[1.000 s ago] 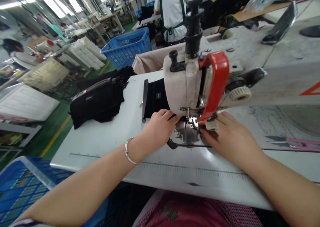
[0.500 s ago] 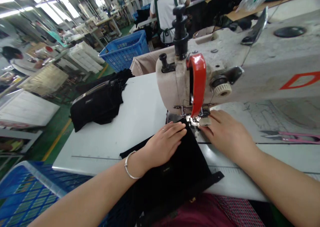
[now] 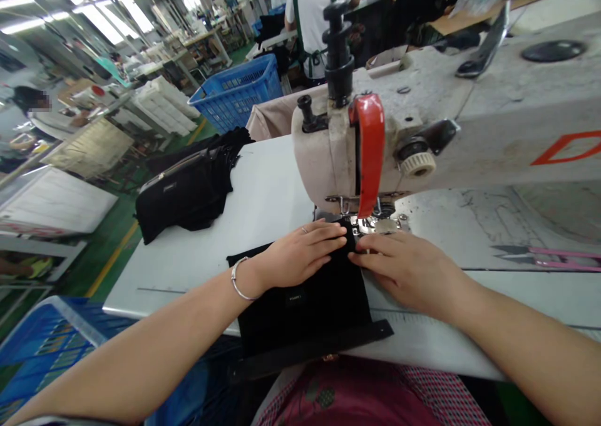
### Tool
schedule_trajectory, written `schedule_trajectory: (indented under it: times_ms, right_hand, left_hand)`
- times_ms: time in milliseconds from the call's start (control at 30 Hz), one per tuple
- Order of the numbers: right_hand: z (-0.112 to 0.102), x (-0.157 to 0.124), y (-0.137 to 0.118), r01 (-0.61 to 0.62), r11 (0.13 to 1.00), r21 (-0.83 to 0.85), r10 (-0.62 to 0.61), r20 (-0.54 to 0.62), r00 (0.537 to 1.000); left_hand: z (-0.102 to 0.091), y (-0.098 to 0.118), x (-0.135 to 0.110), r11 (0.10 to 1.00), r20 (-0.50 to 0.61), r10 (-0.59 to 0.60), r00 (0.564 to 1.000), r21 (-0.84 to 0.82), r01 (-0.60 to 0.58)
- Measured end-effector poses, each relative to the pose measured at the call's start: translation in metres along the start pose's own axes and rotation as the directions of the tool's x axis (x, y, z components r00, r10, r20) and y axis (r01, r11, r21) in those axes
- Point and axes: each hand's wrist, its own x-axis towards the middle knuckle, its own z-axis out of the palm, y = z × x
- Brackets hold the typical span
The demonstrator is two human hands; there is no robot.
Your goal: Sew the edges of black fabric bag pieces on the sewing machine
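Note:
A black fabric piece (image 3: 305,316) with a small label lies at the front of the sewing machine (image 3: 323,156), its upper right corner at the presser foot (image 3: 369,225). My left hand (image 3: 300,254) rests flat on it, fingers stretched toward the foot and side by side. Just right of the foot, my right hand (image 3: 404,266) lies low with fingers extended, their tips touching the fabric's right edge. A dark strip (image 3: 314,351) runs along the fabric's lower edge. The needle tip is hidden behind the red guard (image 3: 370,153).
Pink-handled thread snips (image 3: 554,257) lie right of my right hand. Folded black pieces (image 3: 188,191) are stacked at the table's left. Blue crates stand at lower left (image 3: 61,344) and behind the table (image 3: 239,91). A person in an apron (image 3: 312,25) stands beyond the machine.
The fabric has turned, its lower edge swinging left and now lying more level. My right hand has moved left and nearer, from beside the foot to the fabric edge. My left hand stays on the fabric.

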Motion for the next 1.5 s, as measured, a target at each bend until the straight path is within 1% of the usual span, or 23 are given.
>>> schedule_trajectory:
  times_ms: [100, 167, 200, 267, 300, 367, 400, 467, 533, 667, 933, 1100, 1233, 1300, 1367, 1400, 1467, 1500]
  right_hand:
    - [0.0, 0.002, 0.002, -0.057, 0.998, 0.018, 0.056, 0.026, 0.998]
    - [-0.006, 0.003, 0.005, -0.09, 0.99, 0.106, 0.087, 0.032, 0.996]
    - [-0.01, 0.003, 0.005, -0.11, 0.978, 0.178, 0.103, 0.049, 0.993]
    - [-0.02, 0.003, 0.005, -0.155, 0.923, 0.352, 0.117, 0.126, 0.985]
    - [-0.025, 0.003, 0.004, -0.179, 0.884, 0.432, 0.102, 0.196, 0.975]
    - [-0.033, 0.002, 0.0, -0.211, 0.818, 0.535, 0.016, 0.347, 0.938]
    - [-0.035, 0.001, -0.002, -0.213, 0.804, 0.555, -0.035, 0.402, 0.915]
    - [-0.037, 0.001, -0.006, -0.188, 0.807, 0.559, -0.117, 0.464, 0.878]
    - [-0.037, 0.0, -0.007, -0.161, 0.814, 0.558, -0.153, 0.474, 0.867]
    - [-0.036, -0.002, -0.008, -0.169, 0.807, 0.565, -0.16, 0.487, 0.859]
    - [-0.037, -0.004, -0.01, -0.144, 0.828, 0.542, -0.159, 0.473, 0.867]
    - [-0.04, -0.008, -0.014, -0.171, 0.851, 0.497, -0.08, 0.445, 0.892]
    - [-0.04, -0.009, -0.011, -0.162, 0.854, 0.494, -0.078, 0.429, 0.9]
    - [-0.038, -0.007, -0.009, -0.182, 0.864, 0.469, -0.015, 0.386, 0.922]
    - [-0.036, -0.006, -0.008, -0.186, 0.888, 0.42, 0.064, 0.288, 0.956]
    - [-0.033, -0.006, -0.008, -0.173, 0.904, 0.391, 0.08, 0.241, 0.967]
    - [-0.028, -0.006, -0.008, -0.124, 0.937, 0.327, 0.067, 0.179, 0.982]
    - [-0.026, -0.006, -0.008, -0.101, 0.95, 0.296, 0.052, 0.17, 0.984]
  left_hand:
    - [-0.006, -0.01, 0.006, 1.0, 0.019, -0.001, 1.0, 0.005, 0.0]
    - [-0.013, -0.005, 0.009, 0.999, 0.052, -0.037, 0.998, 0.025, 0.036]
    - [-0.017, 0.002, 0.01, 0.997, 0.076, -0.076, 0.994, 0.041, 0.073]
    - [-0.024, 0.028, 0.009, 0.985, 0.123, -0.163, 0.979, 0.068, 0.156]
    - [-0.026, 0.045, 0.006, 0.98, 0.141, -0.198, 0.97, 0.065, 0.19]
    - [-0.028, 0.08, -0.001, 0.978, 0.148, -0.206, 0.967, 0.004, 0.208]
    - [-0.026, 0.096, -0.006, 0.976, 0.132, -0.213, 0.968, -0.017, 0.217]
    - [-0.02, 0.12, -0.014, 0.97, 0.08, -0.235, 0.969, -0.041, 0.239]
    - [-0.012, 0.132, -0.02, 0.964, 0.032, -0.261, 0.965, -0.042, 0.262]
    - [0.001, 0.138, -0.024, 0.957, 0.003, -0.29, 0.957, -0.001, 0.29]
    - [0.017, 0.144, -0.02, 0.939, -0.064, -0.315, 0.947, 0.125, 0.32]
    - [0.023, 0.141, -0.02, 0.937, -0.116, -0.328, 0.937, 0.087, 0.339]
    - [0.023, 0.139, -0.021, 0.939, -0.112, -0.326, 0.938, 0.073, 0.335]
    - [0.023, 0.139, -0.021, 0.941, -0.095, -0.319, 0.943, 0.086, 0.327]
    - [0.022, 0.137, -0.021, 0.944, -0.082, -0.308, 0.948, 0.095, 0.315]
    - [0.022, 0.136, -0.021, 0.946, -0.08, -0.303, 0.95, 0.095, 0.31]
    - [0.022, 0.133, -0.021, 0.95, -0.085, -0.29, 0.953, 0.094, 0.297]
    - [0.021, 0.131, -0.02, 0.952, -0.088, -0.282, 0.955, 0.094, 0.29]
